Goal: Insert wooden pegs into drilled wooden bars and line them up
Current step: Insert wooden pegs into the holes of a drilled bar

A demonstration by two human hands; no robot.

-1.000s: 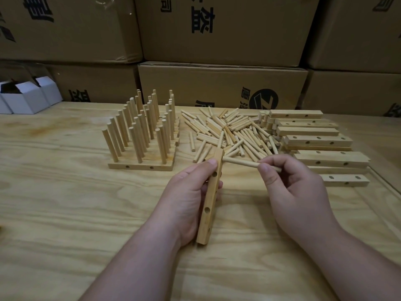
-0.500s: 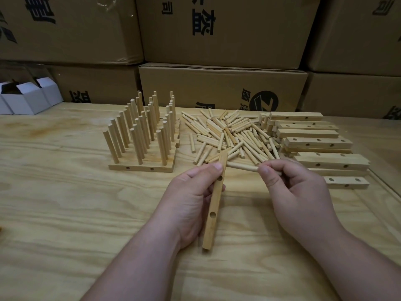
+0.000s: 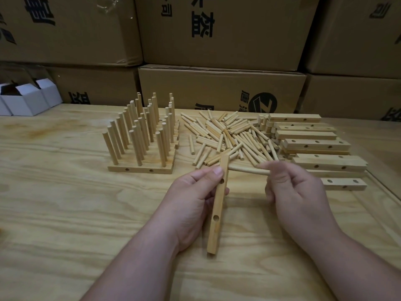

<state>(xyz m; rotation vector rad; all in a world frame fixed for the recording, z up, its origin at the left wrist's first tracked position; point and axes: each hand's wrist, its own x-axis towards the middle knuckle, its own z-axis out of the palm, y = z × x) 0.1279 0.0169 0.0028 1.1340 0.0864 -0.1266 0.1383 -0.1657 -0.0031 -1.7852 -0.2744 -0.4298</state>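
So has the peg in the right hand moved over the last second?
Yes. The peg has slid left into the held bar, judged against the loose peg pile.

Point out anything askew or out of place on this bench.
Nothing is damaged. The pegs lie in a loose, crisscrossed heap, and the spare bars are stacked unevenly. The finished bars sit lined up.

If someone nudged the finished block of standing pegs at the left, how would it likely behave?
The pegged bars would probably slide rather than tip, since their base lies flat and wide on the table. The tall pegs lean unevenly, so some may wobble.
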